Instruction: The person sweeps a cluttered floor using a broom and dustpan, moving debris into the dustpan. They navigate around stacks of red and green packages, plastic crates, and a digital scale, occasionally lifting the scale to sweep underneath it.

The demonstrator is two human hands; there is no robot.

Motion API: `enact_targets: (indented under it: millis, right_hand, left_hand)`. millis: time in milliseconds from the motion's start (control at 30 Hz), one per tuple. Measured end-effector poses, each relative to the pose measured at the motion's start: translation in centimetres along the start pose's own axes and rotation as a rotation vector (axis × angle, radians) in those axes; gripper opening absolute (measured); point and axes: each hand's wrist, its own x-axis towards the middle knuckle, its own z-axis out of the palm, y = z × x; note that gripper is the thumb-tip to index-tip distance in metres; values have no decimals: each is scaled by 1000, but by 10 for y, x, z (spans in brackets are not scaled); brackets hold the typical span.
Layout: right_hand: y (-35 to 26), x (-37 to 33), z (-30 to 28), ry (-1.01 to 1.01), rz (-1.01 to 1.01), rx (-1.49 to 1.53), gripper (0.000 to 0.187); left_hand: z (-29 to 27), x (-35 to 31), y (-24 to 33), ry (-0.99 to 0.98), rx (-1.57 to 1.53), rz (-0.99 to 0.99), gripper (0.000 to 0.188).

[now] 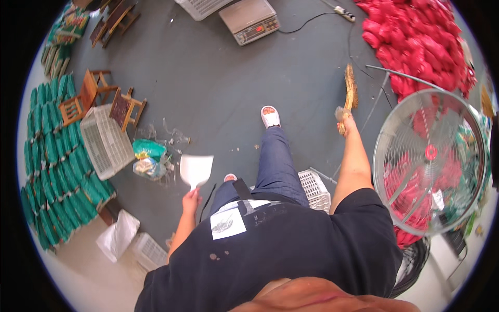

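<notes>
My left hand (192, 199) is closed round the handle of a white dustpan (196, 168), held off my left side with its flat pan pointing away from me. Out to my right, my right hand (347, 124) grips a short straw hand brush (351, 88), its yellowish bristles reaching forward. Beneath the brush the grey floor (312, 67) shows. Left of the dustpan lies a heap of clear plastic scraps and a green bag (149, 149). A few small crumbs (236, 150) are scattered between the dustpan and my foot.
A large round fan (430, 156) stands close on my right, near piled red packages (416, 47). Stacked green packages (62, 166), a white crate (106, 140) and small wooden chairs (88, 96) line the left. Ahead sits a scale (249, 18) with a trailing cable (312, 20).
</notes>
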Motion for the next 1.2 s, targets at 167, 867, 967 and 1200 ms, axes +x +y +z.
enact_targets:
  millis: [167, 867, 967, 1200]
  right_hand:
    - [7, -12, 109, -124, 17, -296, 58]
    - [16, -113, 434, -271, -102, -712, 69]
    - [20, -162, 451, -394, -34, -676, 71]
    - [-60, -273, 496, -446, -115, -621, 63]
  left_hand:
    - [75, -18, 117, -72, 27, 82, 21]
    - [-113, 74, 59, 144, -349, -145, 20]
    - [-156, 89, 45, 180, -383, -173, 19]
    - [-190, 108, 35, 271, -498, -264, 19]
